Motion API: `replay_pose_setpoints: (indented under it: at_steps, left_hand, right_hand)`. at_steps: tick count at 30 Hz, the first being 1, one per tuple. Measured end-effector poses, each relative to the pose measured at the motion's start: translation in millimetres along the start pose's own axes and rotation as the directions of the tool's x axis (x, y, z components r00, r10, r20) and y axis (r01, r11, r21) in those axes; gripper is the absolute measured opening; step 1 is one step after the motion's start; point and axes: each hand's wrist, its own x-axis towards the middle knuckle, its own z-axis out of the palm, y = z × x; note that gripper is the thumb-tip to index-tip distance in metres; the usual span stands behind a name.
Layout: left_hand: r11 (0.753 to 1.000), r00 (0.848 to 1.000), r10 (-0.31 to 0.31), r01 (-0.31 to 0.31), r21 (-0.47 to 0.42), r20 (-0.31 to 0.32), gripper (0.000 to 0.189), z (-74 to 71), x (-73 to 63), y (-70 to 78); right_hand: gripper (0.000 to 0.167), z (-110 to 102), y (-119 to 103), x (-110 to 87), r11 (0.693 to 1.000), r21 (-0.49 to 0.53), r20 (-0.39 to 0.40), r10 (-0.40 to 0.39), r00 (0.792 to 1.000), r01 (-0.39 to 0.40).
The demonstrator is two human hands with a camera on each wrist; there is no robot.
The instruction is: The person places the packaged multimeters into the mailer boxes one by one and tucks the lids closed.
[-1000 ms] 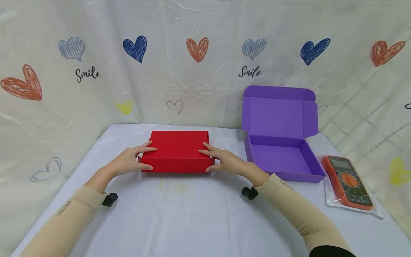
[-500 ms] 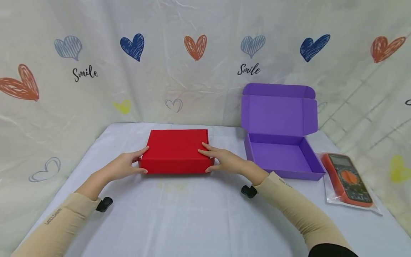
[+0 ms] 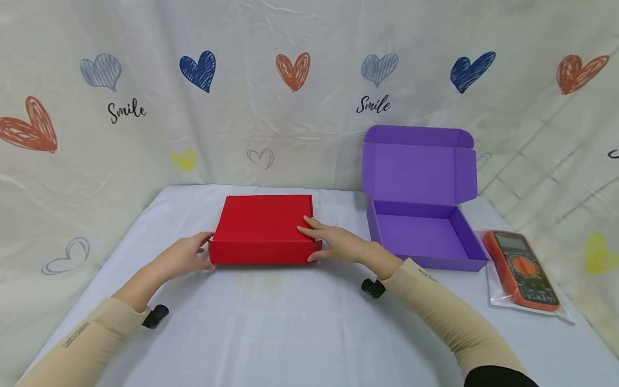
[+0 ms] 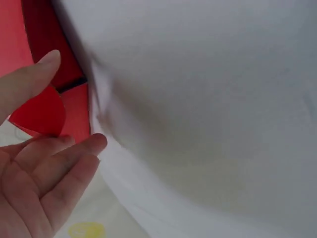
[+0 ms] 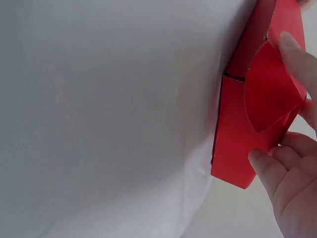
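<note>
A red cardboard box [image 3: 263, 220] sits on the white tabletop with its lid lowered. My left hand [image 3: 179, 258] is at its front left corner, index fingertip and thumb right by the edge. In the left wrist view, a small red tab [image 4: 42, 114] sticks out between the thumb and the loosely extended fingers. At the front right corner my right hand [image 3: 340, 243] holds the box, two fingers over the lid and the thumb at the front panel. Another tab [image 5: 270, 89] juts out at that side in the right wrist view.
An upright-lidded purple box [image 3: 416, 231] stands to the right with nothing in it. Beside it lies an orange and black multimeter [image 3: 524, 269] in a clear plastic bag. Behind the table hangs a pale curtain [image 3: 319, 129] printed with hearts.
My left hand has slid left and down off the lid to the box's corner. The box's front left has come slightly nearer. My right hand keeps its place.
</note>
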Motion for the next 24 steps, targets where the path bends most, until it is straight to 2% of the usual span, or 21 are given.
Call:
replay_pose_setpoints:
  at_steps: [3,6,10,17,24]
  left_hand:
    - [0.999,1.0,0.012,-0.011,-0.045,0.019,0.067,0.6,-4.1,-4.9]
    - [0.994,0.997,0.019,-0.01,-0.113,0.077,0.062,-2.8,-6.5,-9.2]
    - [0.989,0.991,0.033,-0.013,-0.147,0.13,0.057,-6.7,-8.8,-11.0]
    - [0.99,0.987,0.062,-0.043,-0.132,0.147,0.059,-4.7,-9.4,-10.2]
    - [0.993,0.988,0.069,-0.054,-0.109,0.136,0.045,-16.0,1.6,-10.4]
  right_hand:
    - [0.088,-1.6,-1.2,-0.8,1.0,0.014,0.021,0.007,1.0,-0.008]
    - [0.092,-2.9,-1.9,-1.1,0.999,0.03,0.037,0.011,0.999,-0.013]
    - [0.093,-2.7,-1.9,-0.9,0.999,0.033,0.045,0.005,0.999,-0.006]
    - [0.093,2.1,-3.1,-3.8,0.999,0.039,0.061,-0.01,0.998,0.008]
    - [0.093,-0.8,-3.7,-2.9,1.0,0.009,0.054,-0.014,0.998,0.013]
